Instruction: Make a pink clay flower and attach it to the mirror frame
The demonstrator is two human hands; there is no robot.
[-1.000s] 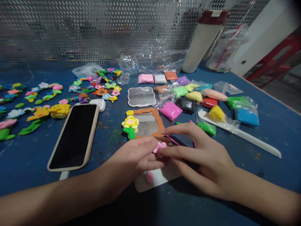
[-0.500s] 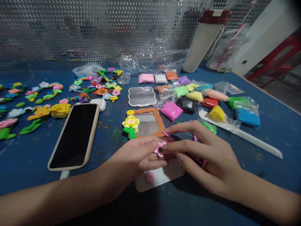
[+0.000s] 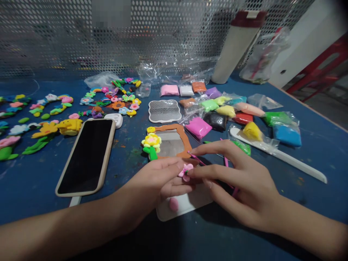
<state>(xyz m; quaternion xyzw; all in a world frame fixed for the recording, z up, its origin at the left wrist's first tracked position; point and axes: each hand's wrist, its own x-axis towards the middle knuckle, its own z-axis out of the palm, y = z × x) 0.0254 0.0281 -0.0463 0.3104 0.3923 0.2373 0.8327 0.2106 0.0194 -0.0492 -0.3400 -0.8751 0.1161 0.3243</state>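
Note:
A small pink clay flower [image 3: 187, 167] with a dark green bit at its centre lies on the fingers of my left hand [image 3: 163, 177], whose thumb presses against its edge. My right hand [image 3: 239, 177] reaches in from the right, a fingertip touching the flower's middle, its other fingers spread. Under both hands is a white board [image 3: 187, 206] bearing a pink clay lump [image 3: 173, 204]. Just beyond my hands lies a mirror with an orange clay frame [image 3: 185, 139], a yellow flower [image 3: 151, 140] and green leaves on its left side. Pink tools [image 3: 226, 159] show partly behind my right hand.
A phone [image 3: 87, 156] lies at the left, beside colourful clay ornaments [image 3: 46, 128]. Bagged clay [image 3: 198, 127], a white-framed piece [image 3: 164, 111] and a white serrated knife [image 3: 296, 162] lie beyond my hands. A tumbler [image 3: 233, 50] stands at the back right.
The pink flower has turned slightly on my left fingers, and my right fingertip has shifted a little over it. The rest looks much the same.

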